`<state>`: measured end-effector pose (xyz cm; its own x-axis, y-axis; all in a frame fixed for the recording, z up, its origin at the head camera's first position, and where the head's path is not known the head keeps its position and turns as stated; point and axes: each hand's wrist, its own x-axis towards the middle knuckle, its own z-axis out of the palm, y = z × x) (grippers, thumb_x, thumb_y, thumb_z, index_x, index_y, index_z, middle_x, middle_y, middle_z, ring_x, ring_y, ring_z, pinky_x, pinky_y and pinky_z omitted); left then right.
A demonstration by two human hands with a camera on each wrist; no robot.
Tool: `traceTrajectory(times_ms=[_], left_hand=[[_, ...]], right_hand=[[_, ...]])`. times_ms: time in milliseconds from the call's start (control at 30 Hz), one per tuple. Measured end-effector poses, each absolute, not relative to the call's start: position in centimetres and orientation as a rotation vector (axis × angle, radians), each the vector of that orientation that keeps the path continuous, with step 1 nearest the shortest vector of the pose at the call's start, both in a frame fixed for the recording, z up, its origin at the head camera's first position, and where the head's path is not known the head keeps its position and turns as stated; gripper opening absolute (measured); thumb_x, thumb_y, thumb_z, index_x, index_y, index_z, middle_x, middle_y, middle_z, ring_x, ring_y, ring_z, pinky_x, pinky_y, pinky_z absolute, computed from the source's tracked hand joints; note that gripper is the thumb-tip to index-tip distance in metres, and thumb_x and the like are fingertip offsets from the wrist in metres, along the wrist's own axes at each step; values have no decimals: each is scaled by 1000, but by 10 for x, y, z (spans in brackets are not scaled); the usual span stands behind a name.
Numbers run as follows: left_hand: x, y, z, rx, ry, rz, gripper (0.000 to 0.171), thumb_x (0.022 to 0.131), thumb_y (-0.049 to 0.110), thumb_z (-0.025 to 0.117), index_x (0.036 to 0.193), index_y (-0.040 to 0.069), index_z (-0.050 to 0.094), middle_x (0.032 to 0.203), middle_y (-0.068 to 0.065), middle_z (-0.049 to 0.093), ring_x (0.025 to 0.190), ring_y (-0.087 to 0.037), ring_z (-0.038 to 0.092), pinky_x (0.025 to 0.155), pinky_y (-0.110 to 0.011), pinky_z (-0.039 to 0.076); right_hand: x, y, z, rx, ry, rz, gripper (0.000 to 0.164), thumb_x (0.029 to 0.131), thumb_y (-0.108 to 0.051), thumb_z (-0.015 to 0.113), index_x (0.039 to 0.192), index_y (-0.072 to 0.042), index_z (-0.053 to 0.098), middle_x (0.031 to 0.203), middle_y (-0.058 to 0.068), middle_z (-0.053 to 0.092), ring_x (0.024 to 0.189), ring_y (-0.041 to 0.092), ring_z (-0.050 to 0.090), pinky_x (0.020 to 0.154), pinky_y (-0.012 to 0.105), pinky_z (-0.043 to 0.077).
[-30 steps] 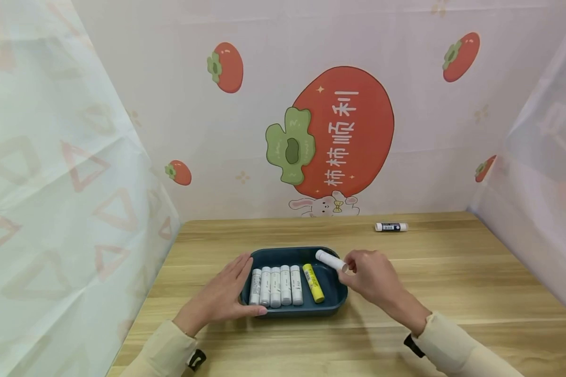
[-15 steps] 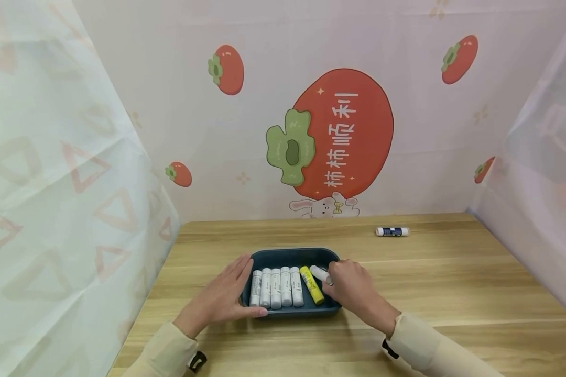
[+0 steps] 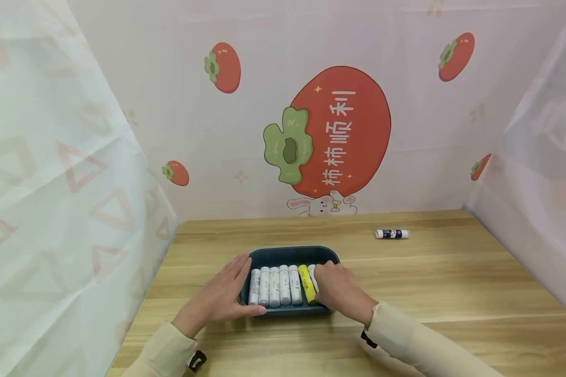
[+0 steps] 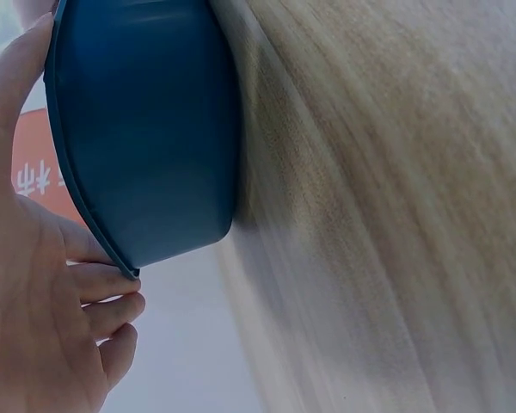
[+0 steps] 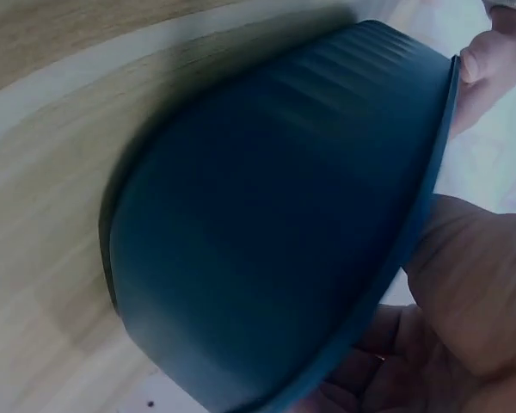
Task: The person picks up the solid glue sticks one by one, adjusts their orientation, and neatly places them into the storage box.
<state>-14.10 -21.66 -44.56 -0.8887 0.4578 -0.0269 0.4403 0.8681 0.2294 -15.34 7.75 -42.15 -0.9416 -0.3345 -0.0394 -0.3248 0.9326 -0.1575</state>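
A dark blue tray (image 3: pixel 287 256) stands on the table, with several white glue sticks (image 3: pixel 274 287) lined up in its left part. Beside them lies a yellow glue stick (image 3: pixel 307 284). My left hand (image 3: pixel 221 293) rests along the tray's left end, its fingers extended and thumb at the front rim; the left wrist view shows these fingers at the rim too. Inside the tray's right end, my right hand (image 3: pixel 341 290) holds another white glue stick (image 3: pixel 313 273) against the yellow one, mostly covered by the fingers. From the right wrist, the tray's outer wall (image 5: pixel 267 215) hides the fingertips.
A glue stick with a dark label (image 3: pixel 392 234) lies on the wooden table (image 3: pixel 434 272), back right of the tray. Behind the table hangs a white cloth (image 3: pixel 245 131) printed with persimmons, and pale cloths enclose both sides.
My right hand has brought the white glue stick down and left into the tray, and the yellow one has shifted left and straightened. My left hand has stayed at the tray's left end.
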Motion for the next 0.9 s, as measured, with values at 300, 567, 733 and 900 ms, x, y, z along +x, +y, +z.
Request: traceTrajectory(times_ms=[300,567,733,900], left_hand=[[-141,-217,-448,706,2966,358,127,84,84,64,167,-2,21,177,-21,16,165,-38,19,132,-55,27],[-140,-215,-447,697,2962,347,127,84,85,63,167,-1,20,177,-20,15,165,-37,19,132,-55,27],[-140,-216,-446,713,2969,351,127,85,84,63,167,-3,21,176,-22,17,164,-39,21,131,-56,29],[-140,-217,-446,718,2966,338,128,84,88,59,166,-3,22,176,-22,17,164,-39,21,131,-56,29]], right_hand=[[-162,77,-427,-469,2889,-388,37,82,-24,93,103,-1,72,87,8,68,70,20,57,63,33,57],[-164,111,-405,-545,2789,-731,14,88,-13,85,81,-7,74,71,2,66,60,13,60,54,25,53],[-184,166,-381,-635,2905,-745,23,89,-14,85,103,2,76,92,9,76,83,18,71,75,35,64],[-204,232,-368,-726,3035,-693,36,90,-16,84,115,7,73,109,21,78,99,36,76,97,53,58]])
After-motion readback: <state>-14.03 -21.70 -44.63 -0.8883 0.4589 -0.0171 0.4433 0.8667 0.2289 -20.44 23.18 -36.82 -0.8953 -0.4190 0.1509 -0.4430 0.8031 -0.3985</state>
